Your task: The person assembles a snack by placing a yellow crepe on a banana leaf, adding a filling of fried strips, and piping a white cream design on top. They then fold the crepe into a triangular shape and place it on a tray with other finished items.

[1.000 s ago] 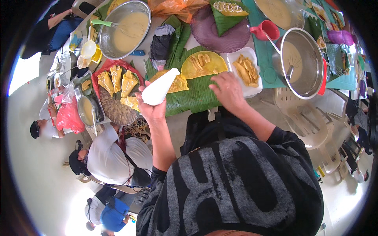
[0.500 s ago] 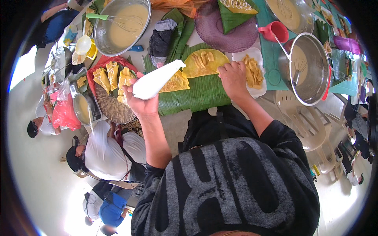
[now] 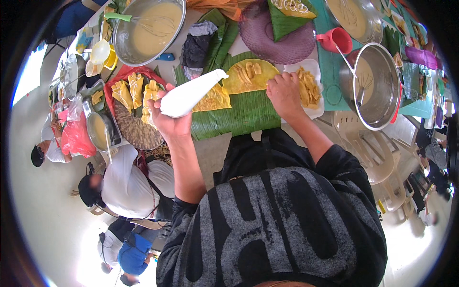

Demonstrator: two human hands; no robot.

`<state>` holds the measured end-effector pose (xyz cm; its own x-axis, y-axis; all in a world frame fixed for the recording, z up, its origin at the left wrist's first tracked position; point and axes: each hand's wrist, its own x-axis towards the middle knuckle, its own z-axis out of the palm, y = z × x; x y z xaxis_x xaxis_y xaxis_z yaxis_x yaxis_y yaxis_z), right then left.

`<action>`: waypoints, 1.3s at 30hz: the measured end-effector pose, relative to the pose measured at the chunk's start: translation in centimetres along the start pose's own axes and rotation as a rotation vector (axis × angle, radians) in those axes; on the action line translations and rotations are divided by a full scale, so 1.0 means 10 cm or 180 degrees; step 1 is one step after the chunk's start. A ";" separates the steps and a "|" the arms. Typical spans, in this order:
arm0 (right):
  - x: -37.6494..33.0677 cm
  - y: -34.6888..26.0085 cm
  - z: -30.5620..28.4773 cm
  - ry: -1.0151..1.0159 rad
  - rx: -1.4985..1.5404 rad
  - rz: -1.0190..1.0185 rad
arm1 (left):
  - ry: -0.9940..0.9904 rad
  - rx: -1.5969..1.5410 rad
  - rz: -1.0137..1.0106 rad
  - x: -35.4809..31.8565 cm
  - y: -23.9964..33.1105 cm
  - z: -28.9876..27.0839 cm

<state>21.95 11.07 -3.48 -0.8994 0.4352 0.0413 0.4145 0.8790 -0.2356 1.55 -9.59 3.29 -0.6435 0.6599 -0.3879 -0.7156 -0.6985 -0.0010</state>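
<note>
Near the middle of the frame, the person's left hand (image 3: 172, 118) is holding a white piping bag (image 3: 193, 93), its fingers wrapping around the wide lower end. The bag is slanting toward the upper right, and its narrow tip is showing beside the left edge of a yellow pancake (image 3: 233, 85). That pancake is lying at the upper centre of the frame with banana strips (image 3: 247, 71) resting on it.

Right of centre, the right hand (image 3: 287, 94) is reaching to the pancake's right edge, the fingers bending and staying close together; whether they are gripping the edge, one cannot tell. A second pancake (image 3: 213, 99) is lying to the left, partly hidden by the bag. Both pancakes are resting on a green banana leaf (image 3: 234, 119).

Just beside the right hand, a white tray (image 3: 315, 113) is holding more strips (image 3: 308, 88). Above it, toward the top of the frame, a purple plate (image 3: 256, 36) is carrying a leaf cone (image 3: 282, 29). Left of the left hand, a round plate (image 3: 138, 130) is bearing rolled pancakes (image 3: 137, 91). At the upper left, a whisk (image 3: 155, 24) is resting in a metal bowl (image 3: 178, 33) of batter.
</note>
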 end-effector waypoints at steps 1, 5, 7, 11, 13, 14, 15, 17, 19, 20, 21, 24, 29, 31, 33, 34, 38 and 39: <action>0.01 0.00 -0.01 -0.0011 -0.0022 -0.0003 | 0.0008 -0.0008 -0.0002 0.00 0.00 0.00; 0.01 -0.01 -0.03 -0.0003 0.0042 0.0047 | 0.0064 -0.0009 0.0010 0.00 0.03 -0.03; 0.01 -0.04 -0.03 0.0030 0.0196 0.0188 | 0.0072 0.0000 0.0013 -0.01 0.04 -0.03; 0.07 -0.07 0.03 0.0167 0.0248 0.0233 | 0.0039 0.0018 -0.0005 -0.03 0.00 0.02; 0.07 -0.08 -0.05 0.0130 0.0191 0.0340 | 0.0019 -0.0016 -0.0029 -0.04 0.01 0.01; 0.07 -0.08 -0.09 0.0112 0.0165 0.0389 | 0.0003 -0.0059 -0.0048 -0.04 0.05 -0.03; 0.05 -0.07 -0.12 0.0065 0.0152 0.0357 | -0.0012 -0.0101 -0.0068 -0.05 0.07 -0.06; 0.01 -0.01 -0.17 -0.0031 0.0100 0.0308 | -0.0016 -0.0107 -0.0062 -0.06 0.07 -0.07; -0.03 0.00 -0.11 -0.0030 0.0096 0.0296 | -0.0034 -0.0130 -0.0081 -0.06 0.06 -0.07; -0.04 0.01 -0.09 -0.0024 0.0094 0.0292 | -0.0049 -0.0151 -0.0103 -0.06 0.05 -0.06; -0.04 0.02 -0.08 0.0025 0.0052 0.0272 | -0.0064 -0.0171 -0.0125 -0.05 0.04 -0.05; -0.04 0.00 -0.06 0.0121 0.0009 0.0216 | 0.0018 -0.0161 -0.0084 -0.05 0.04 -0.05; 0.04 -0.06 -0.10 0.0436 0.0541 0.0179 | 0.0036 -0.0184 -0.0079 -0.07 0.05 -0.07; 0.08 -0.08 0.00 0.0369 0.0506 0.0080 | 0.0034 -0.0199 -0.0087 -0.07 0.04 -0.07; 0.09 -0.07 0.06 0.0308 0.0484 0.0036 | 0.0014 -0.0250 -0.0130 -0.07 0.03 -0.06; 0.10 -0.08 0.09 0.0276 0.0488 0.0028 | 0.0055 -0.0249 -0.0115 -0.07 0.03 -0.06; 0.13 -0.10 0.06 0.0139 0.0534 0.0090 | 0.0154 -0.0234 -0.0055 -0.08 0.05 -0.06; 0.13 -0.11 0.06 0.0122 0.0557 0.0086 | 0.0162 -0.0227 -0.0039 -0.09 0.05 -0.07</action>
<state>20.25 10.58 -3.72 -0.8809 0.4682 0.0689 0.4049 0.8210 -0.4024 1.90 -10.71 3.00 -0.6188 0.6548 -0.4339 -0.7011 -0.7095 -0.0709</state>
